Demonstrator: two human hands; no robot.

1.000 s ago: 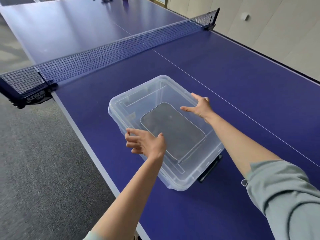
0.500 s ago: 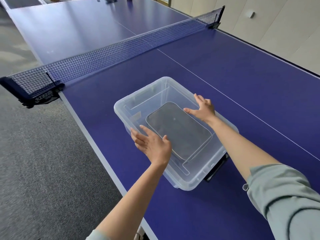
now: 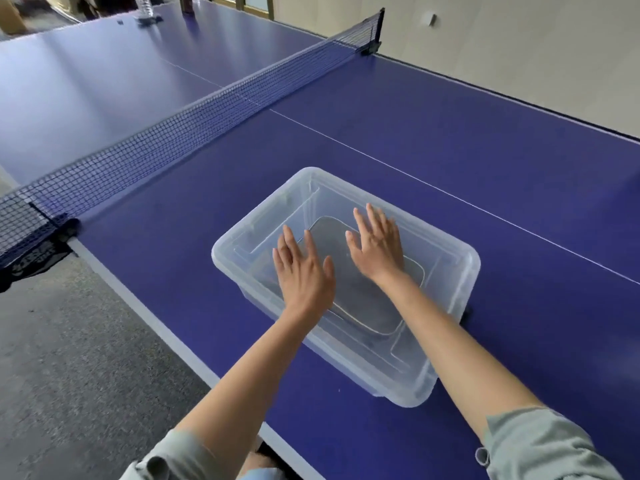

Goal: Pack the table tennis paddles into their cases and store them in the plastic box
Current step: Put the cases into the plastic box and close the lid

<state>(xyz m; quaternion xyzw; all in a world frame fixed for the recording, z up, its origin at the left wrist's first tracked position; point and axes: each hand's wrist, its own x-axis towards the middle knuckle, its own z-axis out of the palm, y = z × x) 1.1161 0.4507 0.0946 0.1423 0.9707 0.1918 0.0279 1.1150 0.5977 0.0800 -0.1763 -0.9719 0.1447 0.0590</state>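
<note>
— Where's the plastic box (image 3: pixel 446 268)?
— On the blue table (image 3: pixel 433 140), near its left edge, short of the net (image 3: pixel 194 123). Clear lid on top.
— And the case?
— Dark paddle case (image 3: pixel 360 299) lying flat inside, seen through the lid.
— Left hand (image 3: pixel 304 275)?
— Flat on the lid, fingers straight and spread; grip released, nothing held.
— Right hand (image 3: pixel 377 247)?
— Same, palm down just beside the left, grip released.

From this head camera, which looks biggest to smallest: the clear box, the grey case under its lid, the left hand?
1. Clear plastic box.
2. Grey case, lying inside it.
3. Left hand; it sits nearer the camera, so it looks larger than it really is.
</note>
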